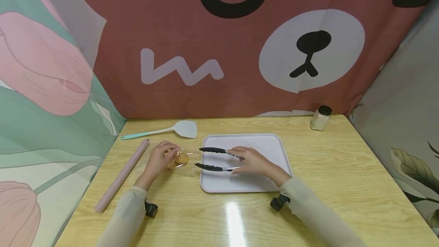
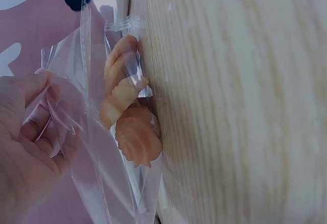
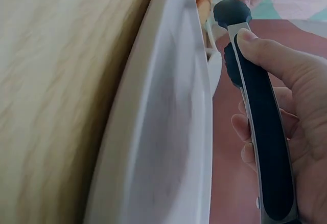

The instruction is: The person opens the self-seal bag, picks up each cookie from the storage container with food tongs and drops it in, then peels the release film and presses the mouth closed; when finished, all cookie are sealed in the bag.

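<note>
My left hand [image 1: 159,160] pinches the upper film of a clear plastic bag [image 2: 97,152] between thumb and fingers. Inside the bag lie several golden-brown pastries [image 2: 137,137], which look like twisted or ridged cookies. My right hand [image 1: 253,162] grips a pair of tongs [image 3: 265,132] with black handles and black scalloped tips. In the head view the tongs' two arms are spread, and their tips point left toward the bag. A white rectangular tray [image 1: 247,142] lies beneath the right hand and the tongs. Nothing shows between the tong tips.
A white spatula [image 1: 185,129] with a mint handle lies behind the bag. Left of the left hand is a long pinkish roll [image 1: 122,176]. A small jar with a black lid [image 1: 321,118] stands at the back right of the wooden table [image 1: 343,186]. A printed cloth hangs behind.
</note>
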Available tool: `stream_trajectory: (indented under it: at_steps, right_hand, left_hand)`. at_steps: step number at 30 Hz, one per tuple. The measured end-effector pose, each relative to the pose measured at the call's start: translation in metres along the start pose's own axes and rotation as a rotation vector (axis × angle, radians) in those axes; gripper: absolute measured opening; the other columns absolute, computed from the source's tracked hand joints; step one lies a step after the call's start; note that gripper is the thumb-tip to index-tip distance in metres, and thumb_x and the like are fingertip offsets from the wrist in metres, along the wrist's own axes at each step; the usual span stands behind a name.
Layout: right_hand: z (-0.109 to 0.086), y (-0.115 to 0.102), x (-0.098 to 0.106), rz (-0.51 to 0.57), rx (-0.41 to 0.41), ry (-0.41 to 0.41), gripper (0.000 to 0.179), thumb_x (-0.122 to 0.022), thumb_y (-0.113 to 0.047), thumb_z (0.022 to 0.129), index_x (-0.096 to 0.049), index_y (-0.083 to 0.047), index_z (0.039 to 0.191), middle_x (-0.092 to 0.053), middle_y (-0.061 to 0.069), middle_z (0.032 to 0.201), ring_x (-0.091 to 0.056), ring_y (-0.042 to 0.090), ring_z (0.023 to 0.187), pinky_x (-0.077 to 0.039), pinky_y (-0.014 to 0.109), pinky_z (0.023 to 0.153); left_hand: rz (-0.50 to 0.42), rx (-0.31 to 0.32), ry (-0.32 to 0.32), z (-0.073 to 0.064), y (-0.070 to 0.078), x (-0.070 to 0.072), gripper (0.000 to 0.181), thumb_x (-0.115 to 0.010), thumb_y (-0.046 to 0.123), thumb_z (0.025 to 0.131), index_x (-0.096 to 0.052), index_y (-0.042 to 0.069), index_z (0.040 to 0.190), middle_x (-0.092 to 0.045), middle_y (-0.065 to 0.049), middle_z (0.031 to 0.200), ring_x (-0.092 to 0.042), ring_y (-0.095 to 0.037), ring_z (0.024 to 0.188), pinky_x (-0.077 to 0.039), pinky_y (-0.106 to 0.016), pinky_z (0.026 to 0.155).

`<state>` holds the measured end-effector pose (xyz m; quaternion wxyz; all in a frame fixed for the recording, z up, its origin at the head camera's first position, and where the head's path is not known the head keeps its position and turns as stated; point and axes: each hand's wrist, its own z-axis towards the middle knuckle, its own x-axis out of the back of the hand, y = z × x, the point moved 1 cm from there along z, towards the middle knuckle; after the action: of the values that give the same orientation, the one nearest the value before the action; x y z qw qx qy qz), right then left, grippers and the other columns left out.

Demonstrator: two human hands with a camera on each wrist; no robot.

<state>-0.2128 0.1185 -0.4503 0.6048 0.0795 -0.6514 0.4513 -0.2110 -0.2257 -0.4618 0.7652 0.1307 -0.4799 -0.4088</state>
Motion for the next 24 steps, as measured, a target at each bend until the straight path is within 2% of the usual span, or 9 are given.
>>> stream_trajectory:
  at_steps: [5,8,13,20,24]
  right_hand:
    - [-0.02,0.005,0.01,-0.003,-0.003,0.049,0.072,-0.079,-0.035,0.076,-0.051,-0.006,0.136,-0.051,0.018,0.134,-0.066,0.021,0.091,-0.05,0.039,0.086]
    - [-0.031,0.011,0.017,0.019,-0.02,0.082,0.073,-0.081,-0.034,0.075,-0.051,-0.005,0.136,-0.051,0.019,0.134,-0.066,0.022,0.088,-0.052,0.038,0.082]
    - [-0.051,0.023,0.032,-0.001,-0.067,0.168,0.076,-0.084,-0.032,0.07,-0.054,-0.003,0.133,-0.055,0.017,0.13,-0.064,0.024,0.085,-0.052,0.035,0.075]
    - [-0.08,0.043,0.049,-0.063,-0.21,0.22,0.083,-0.086,-0.035,0.067,-0.052,0.0,0.133,-0.054,0.019,0.129,-0.059,0.02,0.085,-0.05,0.033,0.07]
    - [-0.1,0.053,0.056,-0.069,-0.3,0.227,0.088,-0.085,-0.037,0.067,-0.048,0.003,0.136,-0.05,0.023,0.133,-0.061,0.026,0.091,-0.051,0.04,0.075]
  left_hand:
    - [-0.001,0.01,-0.007,-0.002,-0.001,-0.001,0.006,-0.07,0.005,0.085,-0.073,0.004,0.09,-0.066,-0.007,0.089,-0.063,-0.025,0.085,-0.053,-0.045,0.074]
    - [-0.004,0.013,-0.008,-0.002,-0.001,-0.001,0.006,-0.07,0.005,0.084,-0.073,0.004,0.09,-0.066,-0.006,0.089,-0.063,-0.025,0.085,-0.053,-0.045,0.074]
    - [-0.012,0.017,-0.01,-0.002,-0.002,-0.002,0.006,-0.07,0.005,0.085,-0.073,0.004,0.09,-0.066,-0.006,0.089,-0.062,-0.024,0.085,-0.052,-0.044,0.074]
    - [-0.011,0.024,-0.004,-0.001,-0.002,-0.002,0.006,-0.071,0.005,0.084,-0.073,0.004,0.09,-0.066,-0.006,0.089,-0.062,-0.024,0.084,-0.052,-0.044,0.074]
    - [-0.013,0.028,-0.006,-0.001,-0.002,-0.002,0.007,-0.07,0.005,0.084,-0.073,0.004,0.09,-0.066,-0.006,0.088,-0.062,-0.024,0.084,-0.052,-0.044,0.075]
